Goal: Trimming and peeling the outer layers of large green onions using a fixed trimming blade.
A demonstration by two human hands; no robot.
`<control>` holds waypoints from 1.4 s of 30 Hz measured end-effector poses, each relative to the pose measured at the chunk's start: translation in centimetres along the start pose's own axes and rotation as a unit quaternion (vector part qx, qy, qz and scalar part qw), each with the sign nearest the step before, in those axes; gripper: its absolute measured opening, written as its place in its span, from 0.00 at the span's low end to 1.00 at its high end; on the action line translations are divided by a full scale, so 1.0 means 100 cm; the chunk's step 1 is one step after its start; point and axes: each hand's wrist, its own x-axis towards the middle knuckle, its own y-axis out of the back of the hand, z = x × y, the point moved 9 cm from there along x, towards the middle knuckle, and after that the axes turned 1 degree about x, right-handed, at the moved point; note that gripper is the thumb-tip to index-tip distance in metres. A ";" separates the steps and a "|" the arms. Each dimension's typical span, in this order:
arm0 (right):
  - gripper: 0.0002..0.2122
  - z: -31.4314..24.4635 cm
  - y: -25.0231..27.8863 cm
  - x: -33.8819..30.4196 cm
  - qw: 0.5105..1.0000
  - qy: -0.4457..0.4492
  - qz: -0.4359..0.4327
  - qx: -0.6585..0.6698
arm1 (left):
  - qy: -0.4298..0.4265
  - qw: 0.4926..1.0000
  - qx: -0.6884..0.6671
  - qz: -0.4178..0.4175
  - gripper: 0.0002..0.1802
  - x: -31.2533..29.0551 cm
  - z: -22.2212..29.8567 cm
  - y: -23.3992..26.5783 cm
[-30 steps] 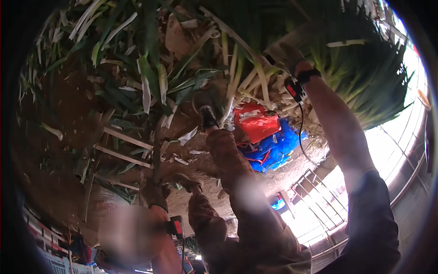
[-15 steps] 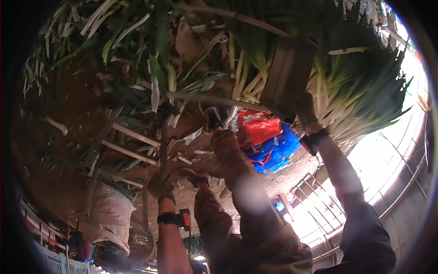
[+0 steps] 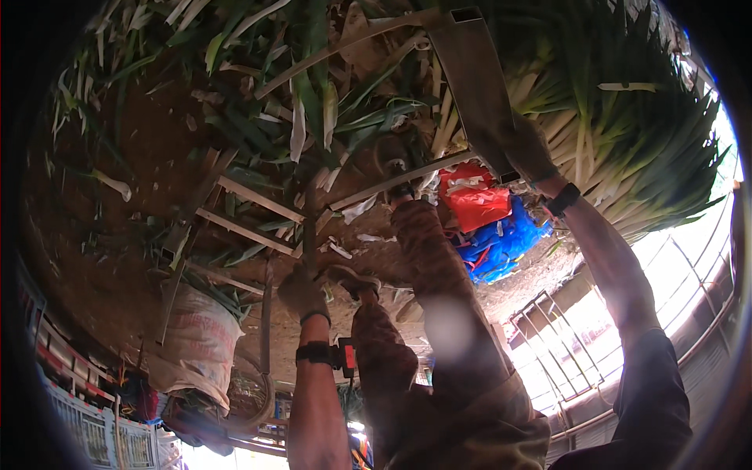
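Note:
Both my hands are on a metal frame of bars and rectangular tubing. My right hand (image 3: 526, 149), seemingly gloved, grips the lower end of its broad dark plate-like tube (image 3: 476, 90). A thin bar (image 3: 399, 182) runs from there to an upright on the left. My left hand (image 3: 303, 294), also dark as if gloved, is closed around the lower part of that upright (image 3: 310, 227). Rungs (image 3: 247, 229) join it to another leg farther left. Trimmed leeks or large green onions (image 3: 611, 149) lie piled beyond my right hand.
Loose leaves (image 3: 258, 117) litter the dirt floor at the far side. A red bag (image 3: 475, 205) and blue bag (image 3: 501, 243) lie between my foot and the pile. A full woven sack (image 3: 196, 341) stands at left. A barred metal railing (image 3: 556, 345) is at right.
The broad tube in my right hand has swung from leaning right to leaning left, its far end moving leftward. The view has shifted, so the surroundings sit farther right. Both hands keep their hold.

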 end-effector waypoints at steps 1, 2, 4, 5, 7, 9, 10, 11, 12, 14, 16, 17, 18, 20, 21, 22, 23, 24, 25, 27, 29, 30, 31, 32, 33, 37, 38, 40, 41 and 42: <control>0.18 0.001 -0.002 0.000 1.000 0.009 0.002 0.003 | 0.040 0.998 -0.047 0.003 0.15 -0.007 0.019 0.007; 0.18 0.001 -0.006 0.000 1.000 0.021 0.004 0.009 | 0.081 0.992 -0.093 0.010 0.18 -0.012 0.027 0.012; 0.18 -0.014 -0.010 0.001 1.000 0.027 0.000 0.000 | 0.092 0.991 -0.086 0.035 0.23 -0.008 0.019 0.009; 0.18 -0.019 -0.010 -0.001 1.000 0.020 -0.003 -0.015 | 0.101 0.989 -0.100 0.037 0.25 -0.008 0.012 0.007; 0.17 -0.028 -0.012 -0.005 0.999 0.020 -0.015 -0.023 | 0.125 0.981 -0.146 0.028 0.27 -0.016 0.022 0.014; 0.16 -0.031 -0.015 -0.009 0.999 0.036 -0.031 -0.002 | 0.096 0.984 -0.150 0.030 0.28 -0.020 0.034 0.020; 0.16 -0.030 -0.014 -0.008 0.999 0.045 -0.028 0.001 | 0.055 0.990 -0.121 0.043 0.28 -0.019 0.037 0.023; 0.16 -0.026 -0.013 -0.005 0.998 0.055 -0.025 0.005 | 0.014 0.994 -0.090 0.056 0.27 -0.019 0.041 0.026; 0.16 -0.025 -0.014 -0.003 0.998 0.063 -0.021 0.010 | 0.022 0.996 -0.071 0.055 0.27 -0.018 0.035 0.024; 0.15 -0.035 -0.016 0.010 0.996 0.093 -0.009 -0.005 | 0.038 0.997 -0.037 0.061 0.25 -0.014 0.031 0.019; 0.15 -0.034 -0.026 0.031 0.995 0.089 -0.029 -0.017 | 0.064 0.995 -0.058 0.053 0.25 -0.021 0.044 0.026; 0.15 -0.035 -0.034 0.041 0.994 0.069 -0.074 -0.035 | 0.080 0.993 -0.070 0.051 0.24 -0.024 0.047 0.029; 0.15 -0.041 -0.036 0.047 0.992 0.104 -0.060 -0.042 | 0.078 0.993 -0.077 0.054 0.24 -0.025 0.050 0.029; 0.16 -0.051 -0.038 0.057 0.983 0.173 -0.032 -0.057 | 0.072 0.991 -0.091 0.060 0.24 -0.022 0.051 0.029; 0.15 -0.058 -0.045 0.057 0.984 0.170 -0.050 0.003 | 0.070 0.991 -0.091 0.067 0.24 -0.020 0.044 0.027; 0.14 -0.072 -0.051 0.056 0.982 0.164 -0.067 0.063 | 0.067 0.991 -0.091 0.072 0.23 -0.019 0.037 0.025; 0.14 -0.086 -0.059 0.055 0.976 0.158 -0.085 0.121 | 0.063 0.991 -0.091 0.077 0.23 -0.019 0.030 0.023; 0.14 -0.094 -0.065 0.058 0.979 0.176 -0.082 0.066 | 0.065 0.991 -0.088 0.072 0.23 -0.019 0.033 0.023; 0.14 -0.101 -0.072 0.065 0.978 0.193 -0.080 0.012 | 0.065 0.992 -0.084 0.067 0.23 -0.021 0.038 0.027; 0.15 -0.121 -0.077 0.062 0.955 0.276 -0.049 -0.098 | 0.062 0.993 -0.083 0.057 0.23 -0.021 0.049 0.029; 0.17 -0.147 -0.092 0.045 0.891 0.408 0.000 -0.199 | 0.065 0.993 -0.084 0.054 0.23 -0.021 0.051 0.030; 0.18 -0.144 -0.112 0.048 0.907 0.371 -0.032 -0.197 | 0.064 0.993 -0.078 0.062 0.23 -0.022 0.048 0.031; 0.19 -0.139 -0.127 0.049 0.921 0.328 -0.061 -0.201 | 0.057 0.994 -0.074 0.064 0.23 -0.022 0.050 0.031; 0.20 -0.131 -0.140 0.050 0.933 0.284 -0.089 -0.204 | 0.049 0.994 -0.071 0.067 0.23 -0.021 0.052 0.032; 0.17 -0.145 -0.141 0.041 0.937 0.298 -0.060 -0.175 | 0.061 0.994 -0.064 0.065 0.23 -0.023 0.048 0.033; 0.14 -0.162 -0.143 0.029 0.965 0.209 -0.111 -0.112 | 0.071 0.992 -0.081 0.065 0.24 -0.026 0.052 0.036; 0.14 -0.166 -0.147 0.027 0.962 0.216 -0.117 -0.120 | 0.069 0.991 -0.096 0.070 0.24 -0.028 0.053 0.036; 0.14 -0.167 -0.149 0.027 0.964 0.208 -0.118 -0.117 | 0.076 0.991 -0.079 0.077 0.24 -0.029 0.061 0.041; 0.14 -0.166 -0.148 0.027 0.968 0.195 -0.116 -0.105 | 0.080 0.991 -0.071 0.080 0.24 -0.029 0.062 0.042; 0.14 -0.165 -0.149 0.026 0.972 0.182 -0.114 -0.093 | 0.074 0.991 -0.073 0.080 0.24 -0.029 0.062 0.042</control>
